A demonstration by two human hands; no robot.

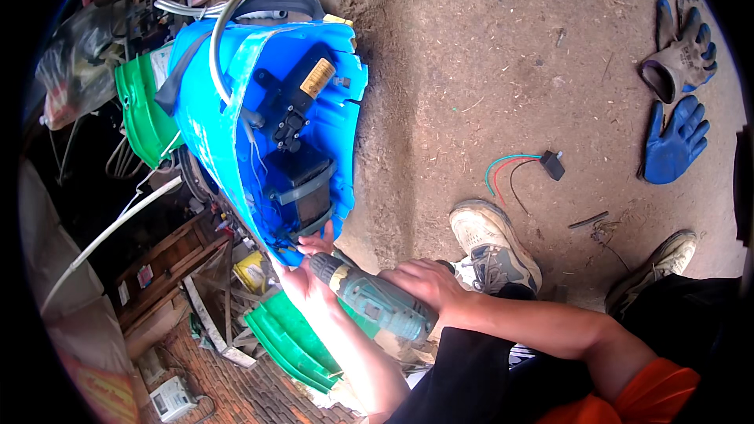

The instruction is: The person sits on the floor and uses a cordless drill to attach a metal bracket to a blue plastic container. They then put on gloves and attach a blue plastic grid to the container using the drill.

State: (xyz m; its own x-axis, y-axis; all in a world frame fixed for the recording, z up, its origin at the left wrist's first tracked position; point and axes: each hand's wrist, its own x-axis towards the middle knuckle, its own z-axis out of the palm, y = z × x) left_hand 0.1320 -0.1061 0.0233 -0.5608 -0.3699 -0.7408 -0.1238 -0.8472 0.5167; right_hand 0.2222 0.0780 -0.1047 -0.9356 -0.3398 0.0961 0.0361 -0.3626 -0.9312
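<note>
A blue plastic sprayer tank (206, 71) lies on its side with its underside open towards me. Inside it sit a black pump with its motor (302, 98) and a black battery (310, 188) under a grey strap. My right hand (424, 283) grips a teal cordless drill (385, 305), its chuck pointing at the tank's near lower edge. Right beside the chuck, my left hand (305, 275) is curled round that edge, fingers bent at the rim. The drill's tip and whatever lies under the left fingers are hidden.
On the dirt floor at right lie a grey glove (682, 59), a blue glove (674, 141) and a small black box with coloured wires (552, 165). Green plastic pieces (294, 338), wood scraps and a white meter-like box (173, 399) crowd the left. My shoes (495, 243) stand nearby.
</note>
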